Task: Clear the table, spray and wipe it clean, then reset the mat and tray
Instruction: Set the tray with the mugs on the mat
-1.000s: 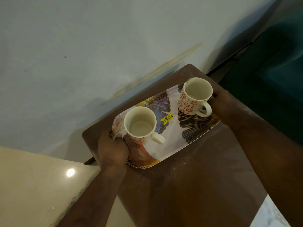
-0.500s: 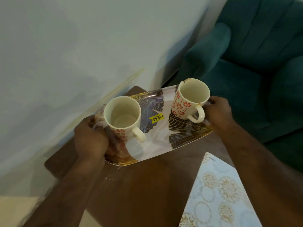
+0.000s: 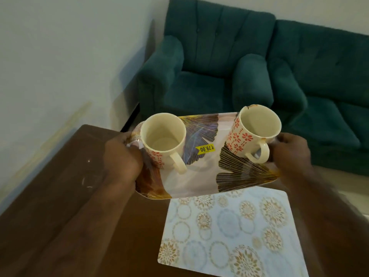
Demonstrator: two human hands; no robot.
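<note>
1. Far left is the bare wall (image 3: pixel 60 56), and below it the dark wooden table (image 3: pixel 65 196), which has a few faint smudges or reflections on it

2. The left hand (image 3: pixel 121 156) is curled around the left short end of the tray (image 3: pixel 191 176), fingers clenched on the rim

3. The tray looks lifted off the table, tilted a little, hanging over the far edge of the tabletop and the near part of the mat (image 3: pixel 229 234). There's a yellow price sticker (image 3: pixel 205 149) in the middle of it

4. Two empty mugs ride on it: the left mug (image 3: pixel 163 142) just beside the left hand, and the right mug (image 3: pixel 255 134), which has a chipped rim and a red flower pattern, at the other end. Both are upright with their handles pointing back toward the person

5. The right hand (image 3: pixel 289 150) grips the right short end, fingers wrapped around the rim near that mug's handle

6. Behind are green armchairs (image 3: pixel 209 76)

7. My guess: this is the clearing step, with the tray being carried off and the mat still on the table. The next move needs the tray kept level so the mugs don't slide, then set down somewhere off the table. The mat goes after that, before any spraying
</note>
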